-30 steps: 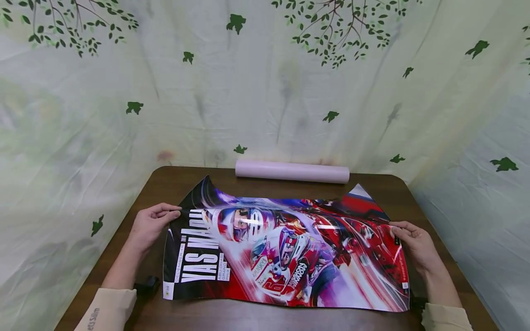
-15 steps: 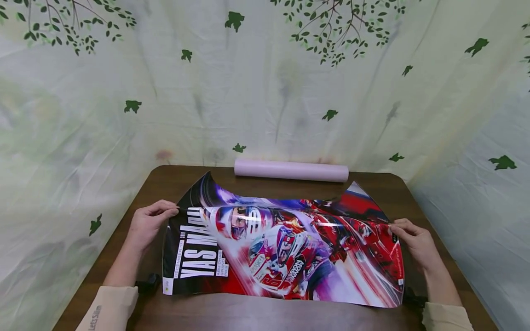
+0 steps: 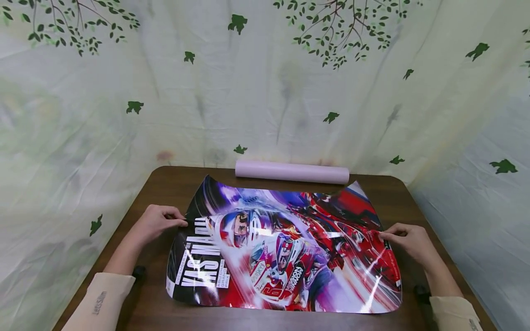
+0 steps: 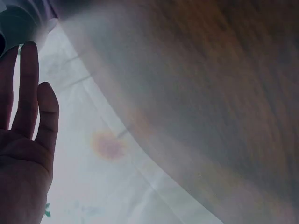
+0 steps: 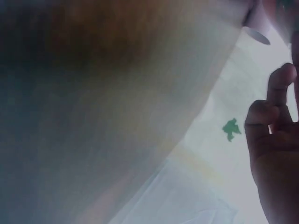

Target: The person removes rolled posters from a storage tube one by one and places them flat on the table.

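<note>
A glossy racing poster (image 3: 290, 262) with helmeted figures and large white lettering spreads over the brown table, its far corners curling upward. At its left edge, my left hand (image 3: 159, 224) pinches the sheet between thumb and fingers. My right hand (image 3: 410, 240) pinches the opposite edge in the same way. In the left wrist view, the other fingers of the left hand (image 4: 25, 154) extend, and the pinch itself is out of frame. The right wrist view catches part of the right hand (image 5: 278, 149) with bent fingers.
Behind the poster, a pale pink tube (image 3: 291, 172) lies along the far edge of the wooden table (image 3: 165, 184). A pale curtain (image 3: 265, 92) printed with green leaves hangs around the table's back and sides.
Both hands have come slightly inward and nearer to the body, still pinching the edges. The fold across the poster's far part has eased, and more of its printed surface shows.
</note>
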A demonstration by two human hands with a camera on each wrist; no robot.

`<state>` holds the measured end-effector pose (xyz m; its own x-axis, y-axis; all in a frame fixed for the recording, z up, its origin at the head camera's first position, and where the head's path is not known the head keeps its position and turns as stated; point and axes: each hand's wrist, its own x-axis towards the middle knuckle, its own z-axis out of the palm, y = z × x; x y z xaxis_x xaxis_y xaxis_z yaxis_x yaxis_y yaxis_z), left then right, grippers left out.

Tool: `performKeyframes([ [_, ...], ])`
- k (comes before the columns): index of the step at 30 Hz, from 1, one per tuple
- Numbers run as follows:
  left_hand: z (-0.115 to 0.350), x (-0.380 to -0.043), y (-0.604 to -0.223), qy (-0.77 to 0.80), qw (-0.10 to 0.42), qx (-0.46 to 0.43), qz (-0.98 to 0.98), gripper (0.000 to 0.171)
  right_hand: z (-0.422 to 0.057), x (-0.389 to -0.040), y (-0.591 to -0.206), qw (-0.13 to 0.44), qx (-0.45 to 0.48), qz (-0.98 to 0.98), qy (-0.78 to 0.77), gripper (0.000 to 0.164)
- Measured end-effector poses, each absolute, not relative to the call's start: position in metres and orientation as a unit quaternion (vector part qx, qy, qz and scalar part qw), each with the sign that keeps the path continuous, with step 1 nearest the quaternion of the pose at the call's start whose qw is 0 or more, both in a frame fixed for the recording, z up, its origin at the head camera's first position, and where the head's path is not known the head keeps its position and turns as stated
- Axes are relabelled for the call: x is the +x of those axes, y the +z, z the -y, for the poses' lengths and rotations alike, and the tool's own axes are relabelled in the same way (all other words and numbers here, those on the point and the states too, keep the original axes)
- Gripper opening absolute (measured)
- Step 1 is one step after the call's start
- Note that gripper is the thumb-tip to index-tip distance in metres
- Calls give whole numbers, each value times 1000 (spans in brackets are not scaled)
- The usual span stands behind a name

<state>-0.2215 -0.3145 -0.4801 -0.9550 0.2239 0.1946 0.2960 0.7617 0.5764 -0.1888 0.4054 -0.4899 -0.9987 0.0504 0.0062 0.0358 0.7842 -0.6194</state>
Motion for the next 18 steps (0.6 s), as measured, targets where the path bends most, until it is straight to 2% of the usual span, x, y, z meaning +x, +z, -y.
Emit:
performKeyframes([
  [3,312,-226,-483,-284,48,-173,942,12,-403,-194,-493,-5,-12,955,297,43],
  [7,310,-233,-487,-230,40,-198,952,18,-402,-201,-497,-3,30,961,275,34],
  [10,309,-237,-490,-192,38,-210,958,19,-402,-205,-500,0,53,962,268,28],
  [18,307,-243,-492,-109,13,-236,966,17,-400,-209,-505,-32,69,966,246,25],
])
